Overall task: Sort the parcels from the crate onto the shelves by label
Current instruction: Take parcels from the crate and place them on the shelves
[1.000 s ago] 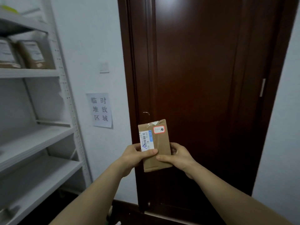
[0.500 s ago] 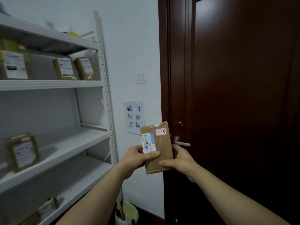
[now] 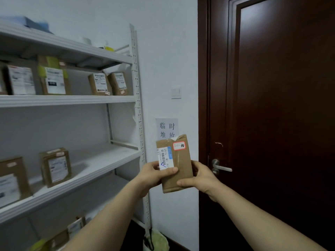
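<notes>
- A small brown cardboard parcel (image 3: 176, 164) is held upright in mid-air, between a white shelving unit (image 3: 138, 113) and a dark wooden door (image 3: 272, 105).
- The left hand (image 3: 154, 173) grips its left edge, thumb across the barcode label (image 3: 163, 158).
- The right hand (image 3: 201, 176) clasps its right side.

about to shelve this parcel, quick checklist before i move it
1. Grip secure: ok. Both the left hand and right hand hold the small brown cardboard parcel upright.
2. Label facing me: ok. The red-bordered white sticker shows a handwritten 10.
3. Full sticker code read: cannot tell. The rest is too faint.
4. Matching shelf identified: cannot tell. No level markings show on the white metal shelf unit.
5. Landing room: ok. The middle shelf board is bare to the right of the standing brown labelled box.
</notes>
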### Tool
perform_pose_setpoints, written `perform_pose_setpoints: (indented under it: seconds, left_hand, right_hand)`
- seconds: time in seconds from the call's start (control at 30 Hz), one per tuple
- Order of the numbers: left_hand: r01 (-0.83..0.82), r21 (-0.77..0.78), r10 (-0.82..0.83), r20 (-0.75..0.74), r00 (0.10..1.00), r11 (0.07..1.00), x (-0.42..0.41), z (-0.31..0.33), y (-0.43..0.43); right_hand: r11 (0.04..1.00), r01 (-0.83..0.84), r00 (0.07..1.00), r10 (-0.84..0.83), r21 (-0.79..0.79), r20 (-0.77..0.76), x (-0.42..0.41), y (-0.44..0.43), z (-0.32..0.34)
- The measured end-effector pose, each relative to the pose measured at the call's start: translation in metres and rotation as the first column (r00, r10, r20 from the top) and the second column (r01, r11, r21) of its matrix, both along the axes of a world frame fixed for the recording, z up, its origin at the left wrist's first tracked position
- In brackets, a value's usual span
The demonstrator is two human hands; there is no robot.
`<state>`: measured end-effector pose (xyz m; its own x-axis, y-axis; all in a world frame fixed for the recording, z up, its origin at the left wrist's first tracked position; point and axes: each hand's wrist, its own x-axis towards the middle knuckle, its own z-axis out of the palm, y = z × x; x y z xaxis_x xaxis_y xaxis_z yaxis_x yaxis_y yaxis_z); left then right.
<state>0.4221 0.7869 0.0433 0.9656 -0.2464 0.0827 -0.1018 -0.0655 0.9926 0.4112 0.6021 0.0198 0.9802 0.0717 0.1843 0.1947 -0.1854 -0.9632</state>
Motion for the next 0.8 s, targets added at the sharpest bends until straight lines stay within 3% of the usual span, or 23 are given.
perform_pose_setpoints:
  seconds: [0.8]
  left_hand:
    - [-0.168, 0.013, 0.167, 0.087, 0.982, 0.986, 0.023, 0.031, 0.124]
  right_hand:
    - [0.980, -0.198, 0.977, 0.200, -0.026, 0.075, 0.058, 0.121, 0.031]
